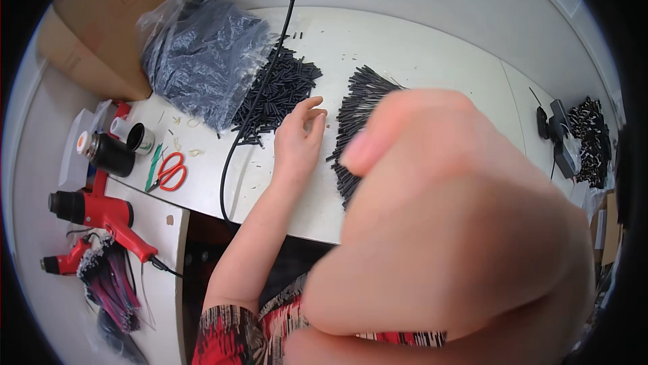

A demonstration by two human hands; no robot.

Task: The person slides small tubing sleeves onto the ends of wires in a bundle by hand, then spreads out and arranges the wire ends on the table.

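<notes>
My left hand [297, 142] is over the white table, at the right edge of a heap of short black tubes [287, 85]. Its fingers are loosely bent, with the thumb apart from them, and nothing shows between them. My right hand [452, 216] is raised very close to the camera, large and blurred. One bent fingertip shows; the other fingers and anything they hold cannot be made out. Behind the right hand, a fanned row of thin wires with black sleeves [358, 105] lies on the table, partly covered by it.
A clear plastic bag of black pieces [202, 54] lies beside a cardboard box [108, 21]. Red-handled scissors [172, 171], a black bottle [111, 154] and a red heat gun [108, 213] are at left. A black cable [253, 102] hangs across the table. Black-and-white bundled parts [589, 142] lie far right.
</notes>
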